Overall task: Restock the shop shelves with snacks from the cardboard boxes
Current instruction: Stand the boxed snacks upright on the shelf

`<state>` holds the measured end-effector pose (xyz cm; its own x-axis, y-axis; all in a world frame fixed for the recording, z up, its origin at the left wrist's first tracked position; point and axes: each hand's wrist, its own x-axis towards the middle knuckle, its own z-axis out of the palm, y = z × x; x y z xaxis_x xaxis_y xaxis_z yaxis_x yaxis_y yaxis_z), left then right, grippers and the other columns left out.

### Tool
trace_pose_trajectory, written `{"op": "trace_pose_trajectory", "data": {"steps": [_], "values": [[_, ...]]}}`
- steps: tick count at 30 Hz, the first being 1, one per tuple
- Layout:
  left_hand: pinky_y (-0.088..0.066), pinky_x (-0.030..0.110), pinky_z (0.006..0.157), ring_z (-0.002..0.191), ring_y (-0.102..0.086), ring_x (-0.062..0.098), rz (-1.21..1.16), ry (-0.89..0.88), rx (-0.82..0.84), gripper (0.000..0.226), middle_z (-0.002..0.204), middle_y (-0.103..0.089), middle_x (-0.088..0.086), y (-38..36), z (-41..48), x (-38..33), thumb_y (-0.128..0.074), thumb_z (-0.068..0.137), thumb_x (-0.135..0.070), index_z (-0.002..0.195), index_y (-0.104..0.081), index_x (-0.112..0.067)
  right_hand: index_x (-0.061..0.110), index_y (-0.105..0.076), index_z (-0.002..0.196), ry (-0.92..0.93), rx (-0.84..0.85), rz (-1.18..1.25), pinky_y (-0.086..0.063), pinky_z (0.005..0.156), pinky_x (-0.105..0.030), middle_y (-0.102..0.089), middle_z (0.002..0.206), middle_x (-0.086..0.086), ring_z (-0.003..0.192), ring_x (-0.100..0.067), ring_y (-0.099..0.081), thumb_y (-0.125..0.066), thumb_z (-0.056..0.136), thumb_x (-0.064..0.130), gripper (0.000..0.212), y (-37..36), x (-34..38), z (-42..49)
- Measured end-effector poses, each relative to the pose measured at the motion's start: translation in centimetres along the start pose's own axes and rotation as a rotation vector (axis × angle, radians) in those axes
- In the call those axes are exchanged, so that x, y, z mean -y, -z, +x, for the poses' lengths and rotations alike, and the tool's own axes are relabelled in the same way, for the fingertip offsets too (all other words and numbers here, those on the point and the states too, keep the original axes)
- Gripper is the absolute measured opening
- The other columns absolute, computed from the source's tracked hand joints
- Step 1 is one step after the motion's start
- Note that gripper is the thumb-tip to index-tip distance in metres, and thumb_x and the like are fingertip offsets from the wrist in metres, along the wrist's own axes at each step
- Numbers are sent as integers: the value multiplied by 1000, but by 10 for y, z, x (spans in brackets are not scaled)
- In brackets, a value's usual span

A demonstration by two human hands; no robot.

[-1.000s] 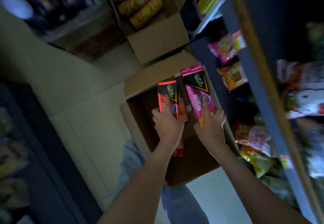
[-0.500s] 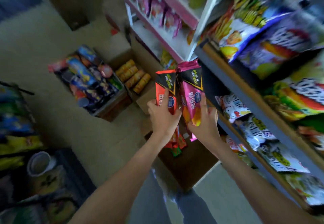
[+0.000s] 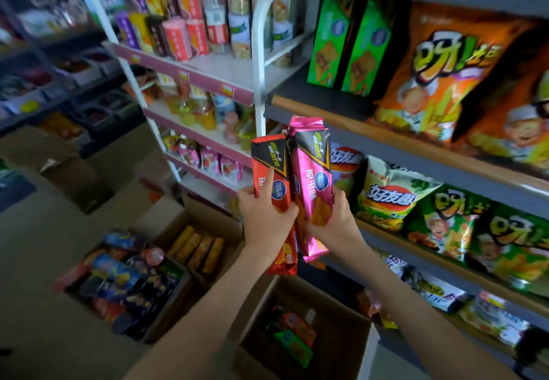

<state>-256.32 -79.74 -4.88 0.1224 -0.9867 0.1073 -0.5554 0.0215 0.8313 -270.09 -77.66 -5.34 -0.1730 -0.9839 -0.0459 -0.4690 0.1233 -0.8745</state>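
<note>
Left hand [image 3: 264, 219] is gripping a red pack [image 3: 270, 171], fingers curled round it; right hand [image 3: 335, 222] is gripping a pink pack [image 3: 312, 177] likewise. Packs are standing upright, touching side by side, in the air before the left end of the grey shelf [image 3: 416, 155], above an open box [image 3: 341, 335] sitting on the floor [image 3: 44, 275]. Green cartons [image 3: 347, 44] are standing at the top board's left end; a white rack [image 3: 258, 52] is adjoining at left

Two bare forearms [image 3: 208, 305] (both slender)

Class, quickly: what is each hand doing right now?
Left hand: grips the red snack pack.
Right hand: grips the pink snack pack.
</note>
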Motion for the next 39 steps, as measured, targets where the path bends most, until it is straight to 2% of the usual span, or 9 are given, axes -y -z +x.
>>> {"op": "trace_pose_trajectory", "data": {"steps": [2, 8, 12, 18, 25, 28, 32, 35, 39], "values": [[-38, 29, 104, 122, -40, 23, -11, -65, 2, 80, 120, -27, -1, 0, 3, -22, -69, 82, -34, 149, -25, -38, 16, -29, 141, 32, -60, 2, -47, 83, -21, -45, 126, 0, 116, -14, -49, -80, 75, 19, 84, 21, 9, -3], [-26, 18, 95, 119, -38, 25, -67, -208, -65, 88, 117, -28, 5, 4, 29, -81, -70, 81, -34, 150, -17, -43, 18, -41, 126, 133, -221, 54, -50, 92, -39, -54, 119, -3, 111, -19, -55, -80, 70, 17, 68, 66, 46, 8], [-28, 19, 89, 110, -40, 24, -99, -269, -89, 89, 113, -34, 7, 16, 65, -108, -68, 83, -39, 151, -11, -42, 22, -48, 109, 3, -265, 200, -54, 87, -45, -63, 110, -3, 98, -21, -64, -81, 68, 24, 52, 81, 73, 35], [-34, 21, 97, 113, -46, 21, -128, -366, 7, 79, 120, -33, 6, 37, 136, -119, -68, 82, -39, 149, -26, -40, 19, -50, 120, -34, -339, 342, -57, 83, -48, -70, 105, -3, 91, -25, -70, -77, 48, 49, 82, 68, 102, 84], [-31, 25, 104, 123, -38, 23, -181, -467, 77, 76, 133, -34, 11, 49, 199, -121, -71, 83, -34, 148, -31, -36, 10, -44, 127, -96, -580, 456, -57, 82, -47, -66, 101, -8, 86, -28, -70, -76, 76, 22, 62, 45, 133, 140], [-33, 24, 101, 119, -40, 23, -224, -466, 130, 80, 127, -32, 11, 49, 213, -121, -70, 83, -33, 150, -27, -34, 9, -42, 129, -100, -687, 455, -56, 83, -41, -63, 108, -5, 92, -25, -67, -73, 81, 24, 60, 42, 139, 154], [-31, 15, 92, 113, -39, 16, -230, -476, 180, 88, 127, -33, 11, 45, 228, -114, -71, 82, -33, 152, -18, -32, 8, -36, 140, -57, -771, 311, -44, 65, -16, -51, 109, 2, 92, -12, -54, -67, 89, 23, 62, 39, 145, 165], [-33, 18, 96, 116, -40, 19, -233, -469, 202, 88, 132, -31, 13, 44, 236, -109, -71, 82, -33, 152, -18, -34, 22, -22, 150, -43, -819, 242, -46, 93, -27, -49, 125, -2, 107, -16, -52, -65, 87, 28, 77, 38, 152, 174], [-32, 19, 97, 117, -41, 22, -244, -474, 211, 79, 128, -34, 13, 43, 245, -106, -71, 83, -31, 149, -28, -32, 36, -20, 152, -62, -815, 85, -43, 75, -13, -35, 123, -6, 81, -10, -49, -57, 93, 21, 71, 39, 150, 184]]}}
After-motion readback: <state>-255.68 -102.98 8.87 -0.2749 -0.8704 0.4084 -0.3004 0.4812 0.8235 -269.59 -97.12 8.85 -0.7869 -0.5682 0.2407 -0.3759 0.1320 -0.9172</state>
